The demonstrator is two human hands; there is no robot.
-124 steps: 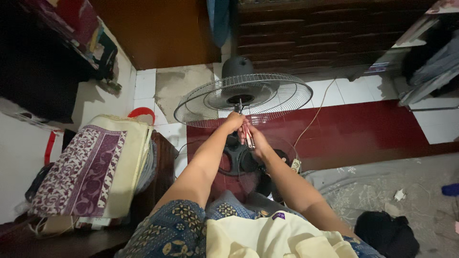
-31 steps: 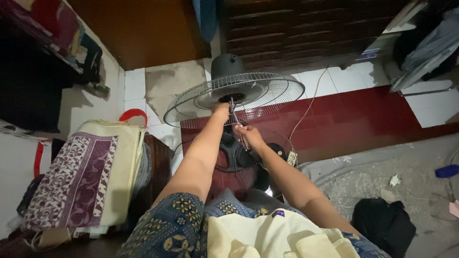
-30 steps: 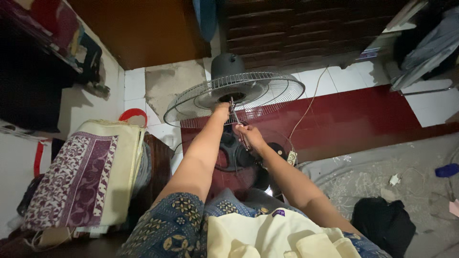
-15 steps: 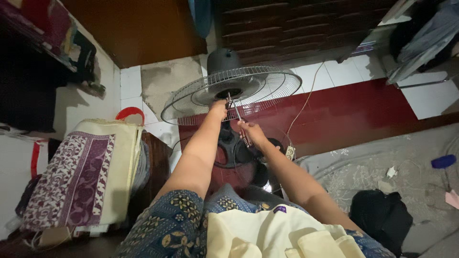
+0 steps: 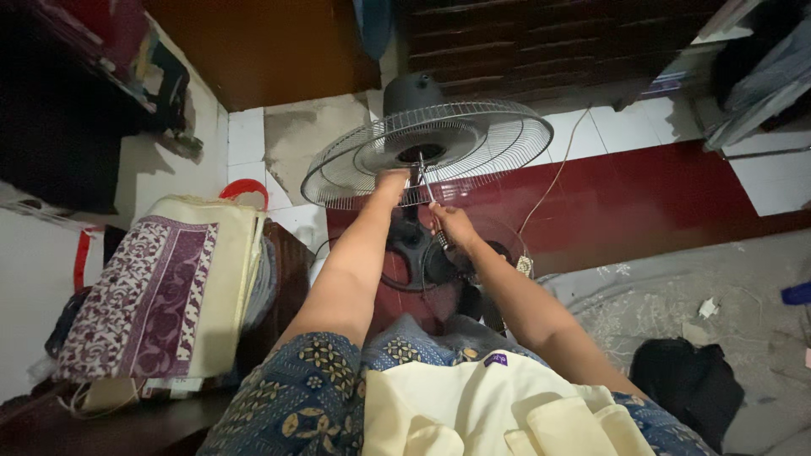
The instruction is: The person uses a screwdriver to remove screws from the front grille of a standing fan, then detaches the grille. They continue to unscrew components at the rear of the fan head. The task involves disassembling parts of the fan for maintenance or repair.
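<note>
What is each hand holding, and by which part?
The left hand grips the fan grille at its near rim. The right hand holds a screwdriver by its handle, tip up at the grille.

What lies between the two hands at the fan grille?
In the head view, a thin metal tool runs from the right hand up to the grille, beside the left hand.
</note>
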